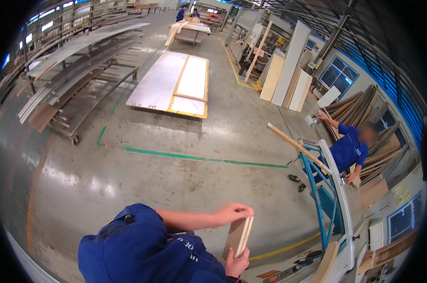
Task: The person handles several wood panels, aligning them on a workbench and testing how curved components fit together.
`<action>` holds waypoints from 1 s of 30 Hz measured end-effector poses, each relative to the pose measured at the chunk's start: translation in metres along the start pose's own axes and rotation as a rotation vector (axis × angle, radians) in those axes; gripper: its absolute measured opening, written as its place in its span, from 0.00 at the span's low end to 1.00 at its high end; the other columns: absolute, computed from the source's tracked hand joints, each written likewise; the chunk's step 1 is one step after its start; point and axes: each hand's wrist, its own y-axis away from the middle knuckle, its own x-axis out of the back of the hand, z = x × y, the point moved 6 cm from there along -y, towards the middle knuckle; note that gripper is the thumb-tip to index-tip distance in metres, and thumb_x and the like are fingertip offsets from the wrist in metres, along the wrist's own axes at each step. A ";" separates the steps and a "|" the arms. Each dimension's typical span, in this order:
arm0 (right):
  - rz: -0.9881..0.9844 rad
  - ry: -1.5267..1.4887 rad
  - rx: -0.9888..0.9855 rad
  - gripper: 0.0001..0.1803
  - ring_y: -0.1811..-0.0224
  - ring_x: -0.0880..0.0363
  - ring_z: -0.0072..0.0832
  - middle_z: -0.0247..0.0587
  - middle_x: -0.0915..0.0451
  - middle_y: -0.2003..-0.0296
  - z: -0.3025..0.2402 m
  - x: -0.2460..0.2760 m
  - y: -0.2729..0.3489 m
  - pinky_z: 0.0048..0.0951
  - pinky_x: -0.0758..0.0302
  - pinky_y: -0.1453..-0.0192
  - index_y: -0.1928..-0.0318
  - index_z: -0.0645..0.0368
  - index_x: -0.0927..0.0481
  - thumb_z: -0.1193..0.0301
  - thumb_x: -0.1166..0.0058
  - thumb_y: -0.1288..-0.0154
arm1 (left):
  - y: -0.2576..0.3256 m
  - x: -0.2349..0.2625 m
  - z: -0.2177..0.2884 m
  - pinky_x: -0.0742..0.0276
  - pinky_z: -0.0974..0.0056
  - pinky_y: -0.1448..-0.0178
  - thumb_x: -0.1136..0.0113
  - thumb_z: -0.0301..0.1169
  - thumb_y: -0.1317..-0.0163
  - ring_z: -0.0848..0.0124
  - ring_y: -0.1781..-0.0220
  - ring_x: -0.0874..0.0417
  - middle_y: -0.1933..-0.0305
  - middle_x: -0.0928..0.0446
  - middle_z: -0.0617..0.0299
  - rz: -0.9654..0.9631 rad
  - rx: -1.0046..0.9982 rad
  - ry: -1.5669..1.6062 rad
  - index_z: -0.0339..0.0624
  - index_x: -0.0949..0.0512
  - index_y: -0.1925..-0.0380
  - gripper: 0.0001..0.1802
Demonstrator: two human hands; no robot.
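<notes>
A short stack of wooden boards (239, 235), with a brown face and pale edges, stands upright in front of my body. My left hand (233, 213) reaches across from the left, its fingers bent over the stack's top end. Lower down, my right hand (237, 262) grips the bottom end, thumb against the brown face. Part of each hand's grip is hidden behind the boards.
At right, a blue-framed machine with a long pale rail (337, 188) has a wooden strip (296, 147) across it; a co-worker (348, 151) in blue stands beyond. White panels (156, 85) lie ahead, and a loaded rack (81, 89) stands left. A control panel (293, 269) sits near my right hand.
</notes>
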 end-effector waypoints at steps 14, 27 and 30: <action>-0.030 -0.211 -0.066 0.22 0.61 0.14 0.43 0.56 0.15 0.64 0.023 0.033 0.050 0.41 0.20 0.50 0.49 0.68 0.23 0.71 0.28 0.38 | 0.051 -0.051 0.007 0.22 0.62 0.41 0.34 0.48 0.28 0.68 0.45 0.16 0.50 0.13 0.55 0.110 0.039 -0.254 0.40 0.11 0.49 0.23; 0.106 -1.049 -0.359 0.30 0.45 0.18 0.38 0.51 0.21 0.43 0.058 0.026 0.033 0.40 0.19 0.41 0.30 0.67 0.31 0.66 0.40 0.25 | 0.076 -0.101 -0.033 0.22 0.53 0.32 0.28 0.50 0.34 0.52 0.33 0.20 0.32 0.24 0.44 -0.208 -0.023 -0.283 0.35 0.37 0.23 0.48; 0.178 -1.035 -0.501 0.34 0.40 0.19 0.42 0.51 0.23 0.38 0.067 0.022 0.039 0.44 0.19 0.39 0.26 0.63 0.33 0.54 0.47 0.21 | 0.076 -0.108 -0.046 0.20 0.55 0.36 0.27 0.49 0.36 0.56 0.38 0.17 0.36 0.22 0.44 -0.210 -0.084 -0.361 0.35 0.32 0.26 0.45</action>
